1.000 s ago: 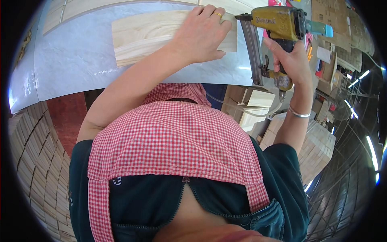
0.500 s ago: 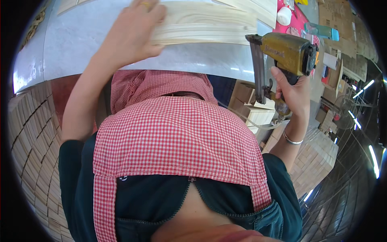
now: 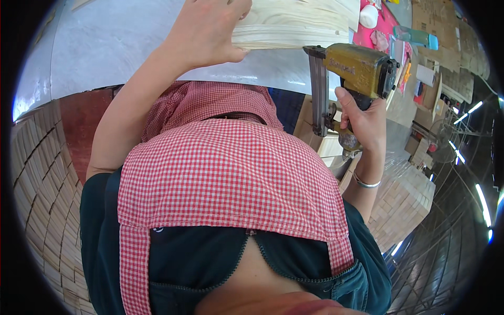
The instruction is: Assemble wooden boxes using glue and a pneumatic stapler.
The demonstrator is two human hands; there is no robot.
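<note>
My right hand (image 3: 366, 122) is wrapped round the handle of a yellow-brown and black pneumatic nail gun (image 3: 356, 65). Its long metal magazine points down, and the nose sits by the right end of a pale wooden board (image 3: 294, 29). That board lies on a light grey worktable (image 3: 121, 47). At the board's left end, my left hand (image 3: 210, 31) grips it, with the thumb along the near edge. The tips of some left fingers are cut off by the upper edge of the view.
On a pink surface at the far right are a white cup-like container (image 3: 369, 17) and a teal-capped clear bottle (image 3: 416, 38). Stacked wood pieces (image 3: 401, 205) stand low at the right; more wooden stacks (image 3: 42, 157) rise at the left. Cardboard (image 3: 436, 26) lies beyond.
My left hand has slid right along the table, and the board's right end has shifted right too. The nail gun in my right hand has moved slightly left, closer to the board.
</note>
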